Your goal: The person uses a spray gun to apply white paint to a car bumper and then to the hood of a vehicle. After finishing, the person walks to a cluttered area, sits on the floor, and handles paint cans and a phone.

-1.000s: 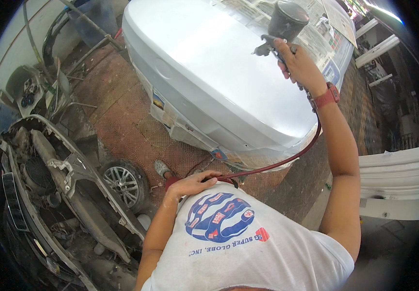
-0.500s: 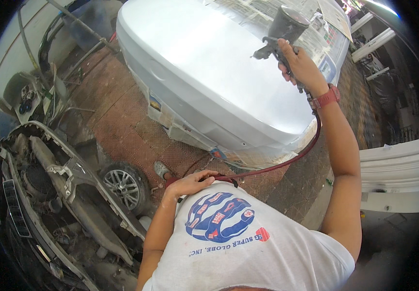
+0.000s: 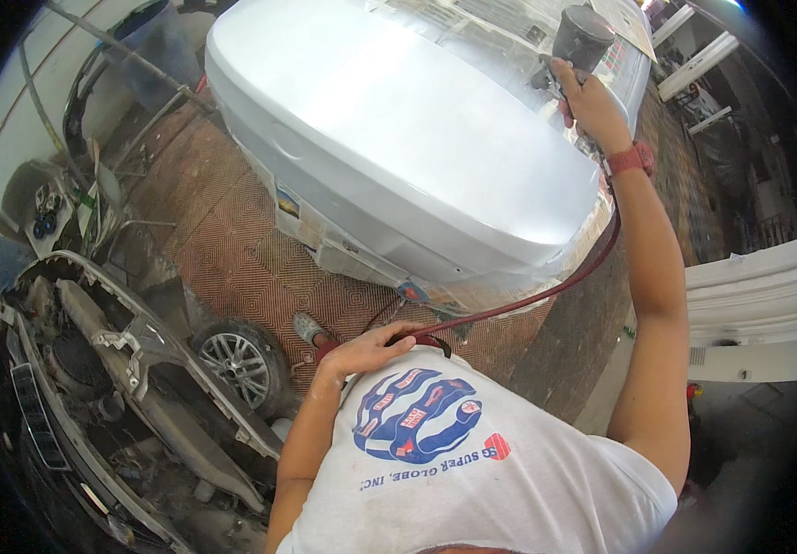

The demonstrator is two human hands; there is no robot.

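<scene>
In my right hand (image 3: 592, 106) is a spray gun (image 3: 543, 79), its dark round paint cup (image 3: 583, 39) upright on top. The fingers wrap its handle, above the far right part of a white car body panel (image 3: 398, 120). From the gun's handle a dark red air hose (image 3: 527, 300) sags along the panel's near edge to my waist. There my left hand (image 3: 375, 349) is closed over the hose, its fingers partly hiding it. Masking paper (image 3: 500, 37) covers the area beyond the panel, and more hangs along its lower edge.
A stripped car front end (image 3: 131, 369) lies at lower left, beside a wheel (image 3: 239, 365). Metal stands and a blue drum (image 3: 149, 60) are at upper left. Reddish patterned mats (image 3: 223, 231) cover the floor. White panels (image 3: 749, 314) stand at right.
My right hand and the spray gun have moved right and farther away, toward the panel's far right edge. The view has shifted slightly; my left hand stays at my waist.
</scene>
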